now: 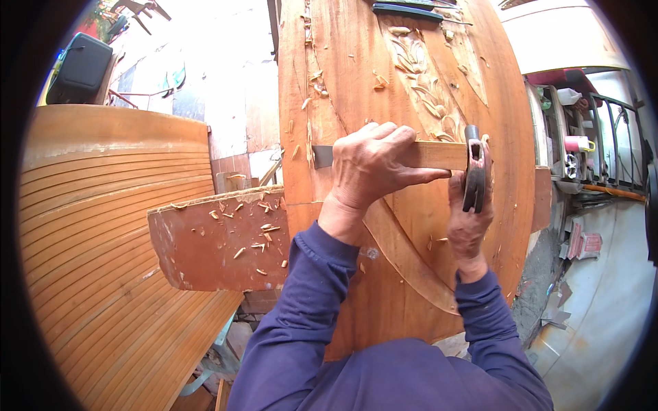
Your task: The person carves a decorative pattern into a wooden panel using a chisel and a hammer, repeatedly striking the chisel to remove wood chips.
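My left hand point(373, 161) is closed round a broad chisel point(439, 155) with a pale wooden handle, its thumb stretched along the handle. The chisel lies crosswise over a large brown wooden panel point(425, 229), its flat steel blade pointing left, near a groove with chips. My right hand point(470, 229) grips a claw hammer point(476, 177), whose dark head is at the butt of the chisel handle; whether they touch I cannot tell. Beyond my hands a band of carved leaves point(417, 68) runs up the panel. A curved raised strip point(408, 264) sweeps below the chisel.
Dark-handled tools point(408, 11) lie at the panel's far end. A reddish-brown board point(219, 243) strewn with shavings juts out on the left. Beside it stands a grooved wooden panel point(116, 226). To the right are a metal rack point(610, 137) and a pink mug point(578, 144).
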A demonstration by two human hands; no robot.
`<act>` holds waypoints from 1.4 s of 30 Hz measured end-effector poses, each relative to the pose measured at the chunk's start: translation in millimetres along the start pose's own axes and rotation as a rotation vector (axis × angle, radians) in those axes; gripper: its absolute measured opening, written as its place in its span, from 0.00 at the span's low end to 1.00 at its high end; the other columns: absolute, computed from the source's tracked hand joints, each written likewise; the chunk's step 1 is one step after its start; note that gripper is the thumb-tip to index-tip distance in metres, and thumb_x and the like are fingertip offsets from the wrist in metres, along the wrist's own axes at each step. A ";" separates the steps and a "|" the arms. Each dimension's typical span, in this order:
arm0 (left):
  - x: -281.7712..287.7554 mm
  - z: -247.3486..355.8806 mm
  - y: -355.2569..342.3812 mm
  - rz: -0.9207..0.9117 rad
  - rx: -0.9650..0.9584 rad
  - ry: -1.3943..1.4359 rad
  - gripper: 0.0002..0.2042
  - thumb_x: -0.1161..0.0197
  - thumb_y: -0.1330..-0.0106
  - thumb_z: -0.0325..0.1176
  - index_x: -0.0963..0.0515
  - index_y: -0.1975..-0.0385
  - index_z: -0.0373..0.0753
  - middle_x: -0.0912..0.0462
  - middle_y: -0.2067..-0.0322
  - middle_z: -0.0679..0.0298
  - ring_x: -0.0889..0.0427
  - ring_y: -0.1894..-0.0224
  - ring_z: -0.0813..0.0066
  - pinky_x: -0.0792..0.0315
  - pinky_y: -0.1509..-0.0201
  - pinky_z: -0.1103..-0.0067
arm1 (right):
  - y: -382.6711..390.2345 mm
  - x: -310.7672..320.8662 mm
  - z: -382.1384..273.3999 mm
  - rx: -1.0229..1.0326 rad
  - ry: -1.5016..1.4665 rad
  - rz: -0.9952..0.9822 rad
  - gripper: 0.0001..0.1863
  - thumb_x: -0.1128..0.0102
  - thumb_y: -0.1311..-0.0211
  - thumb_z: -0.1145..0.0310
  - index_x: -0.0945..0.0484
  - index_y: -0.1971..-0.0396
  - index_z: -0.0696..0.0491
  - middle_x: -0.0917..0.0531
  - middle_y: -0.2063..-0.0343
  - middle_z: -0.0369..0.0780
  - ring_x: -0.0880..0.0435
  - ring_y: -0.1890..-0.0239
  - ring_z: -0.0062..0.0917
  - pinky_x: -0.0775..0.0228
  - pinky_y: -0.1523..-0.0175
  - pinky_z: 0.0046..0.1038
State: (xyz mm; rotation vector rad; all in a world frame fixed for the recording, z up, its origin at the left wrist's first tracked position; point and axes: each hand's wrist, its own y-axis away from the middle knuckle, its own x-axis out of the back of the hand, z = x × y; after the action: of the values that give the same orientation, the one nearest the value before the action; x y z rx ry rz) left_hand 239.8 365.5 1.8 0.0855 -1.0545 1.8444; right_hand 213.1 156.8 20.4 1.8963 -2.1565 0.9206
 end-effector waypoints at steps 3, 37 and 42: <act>3.8 1.0 -0.2 -0.044 0.006 -0.041 0.30 0.13 0.59 0.64 0.22 0.79 0.46 0.22 0.80 0.68 0.18 0.76 0.70 0.24 0.74 0.72 | 0.0 13.5 7.0 -0.341 -0.150 -0.074 0.30 0.37 0.24 0.80 0.32 0.26 0.59 0.17 0.41 0.46 0.17 0.41 0.30 0.25 0.38 0.29; 122.0 -50.9 -29.4 -0.347 0.881 -0.474 0.33 0.30 0.36 0.32 0.26 0.28 0.35 0.07 0.53 0.54 0.07 0.58 0.67 0.10 0.51 0.70 | 12.2 8.7 26.0 -0.490 -0.893 0.048 0.06 0.33 0.26 0.69 0.20 0.57 0.52 0.22 0.70 0.33 0.22 0.72 0.18 0.27 0.68 0.22; 154.5 -59.9 -16.4 -0.073 0.720 -0.623 0.26 0.29 0.36 0.34 0.20 0.37 0.37 0.07 0.57 0.56 0.06 0.61 0.65 0.09 0.51 0.68 | 9.9 8.6 33.5 -0.396 -0.912 0.035 0.09 0.37 0.22 0.73 0.21 0.47 0.55 0.22 0.69 0.32 0.24 0.74 0.15 0.27 0.70 0.21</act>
State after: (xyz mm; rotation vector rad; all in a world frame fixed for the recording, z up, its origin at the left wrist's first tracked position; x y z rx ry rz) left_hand 193.4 518.5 48.0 1.1644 -0.7029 2.0958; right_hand 211.9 132.5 -6.1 2.2891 -2.5047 -0.4896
